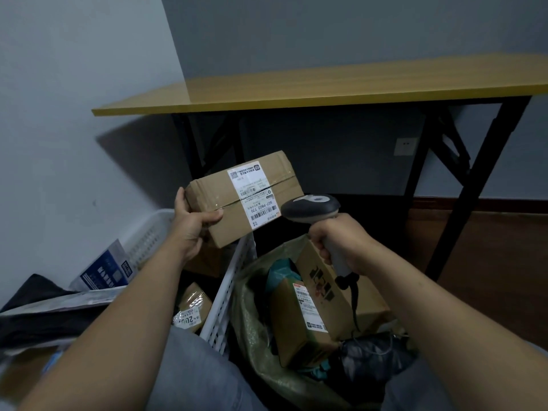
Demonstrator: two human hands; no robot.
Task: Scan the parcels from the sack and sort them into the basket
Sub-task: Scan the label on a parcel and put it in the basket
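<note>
- Left grip (189,223) holds a box (243,197) by its left end, above the basket (228,280).
- Right grip (338,238) clasps a scanner (311,207), just beside the box label (252,192).
- Sack (261,345) below holds parcels.

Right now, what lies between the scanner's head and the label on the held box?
Nothing: in the head view the scanner sits just right of the box, with only open air between.

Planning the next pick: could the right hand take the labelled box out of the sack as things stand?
Probably not yet: the right hand is closed round the scanner. The labelled box itself lies exposed at the sack mouth.
</note>
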